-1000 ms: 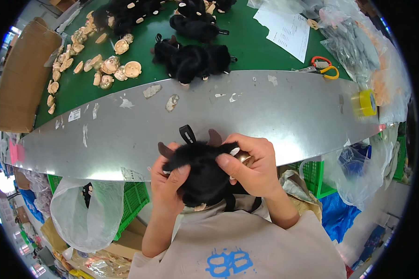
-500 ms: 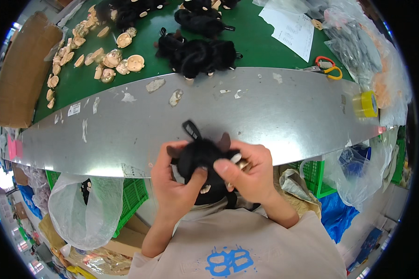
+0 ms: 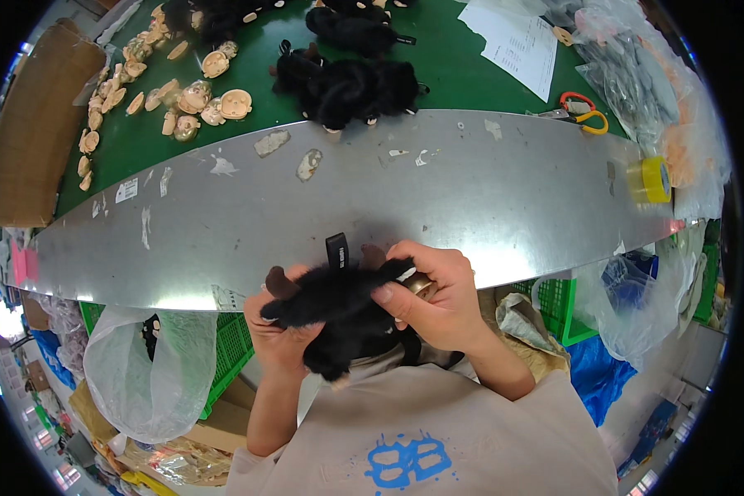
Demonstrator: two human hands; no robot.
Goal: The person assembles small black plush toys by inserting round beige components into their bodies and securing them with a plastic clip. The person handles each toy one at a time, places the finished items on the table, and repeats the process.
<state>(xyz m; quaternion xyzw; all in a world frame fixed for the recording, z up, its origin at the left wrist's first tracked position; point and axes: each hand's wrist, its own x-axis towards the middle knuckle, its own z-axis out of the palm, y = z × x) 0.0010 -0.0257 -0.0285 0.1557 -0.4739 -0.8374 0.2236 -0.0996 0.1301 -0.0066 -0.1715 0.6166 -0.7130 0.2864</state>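
A black plush toy (image 3: 331, 302) with two small brown horn-like pieces and a black fabric tag is stretched between my hands, at the near edge of the metal bench strip. My left hand (image 3: 283, 335) grips its left side, the fingers partly hidden under the fur. On the other side my right hand (image 3: 445, 302) pinches the toy's edge between thumb and fingers. A small shiny brownish-gold rounded piece (image 3: 419, 286) also sits within that hand, partly covered by the fingers. The toy's lower part hangs down toward my lap.
Across the green tabletop (image 3: 256, 140) lie more black plush toys (image 3: 360, 89) and several beige plastic shell pieces (image 3: 236, 104). Scissors (image 3: 583, 114), yellow tape (image 3: 655, 179), a paper sheet (image 3: 512, 50) and plastic bags (image 3: 636, 91) are at right. Green crates (image 3: 233, 351) stand below the bench.
The plush toy has been tilted and spread wider, its left side pulled lower and leftward. My left hand has moved left and slightly down; the right keeps its grip almost in place.
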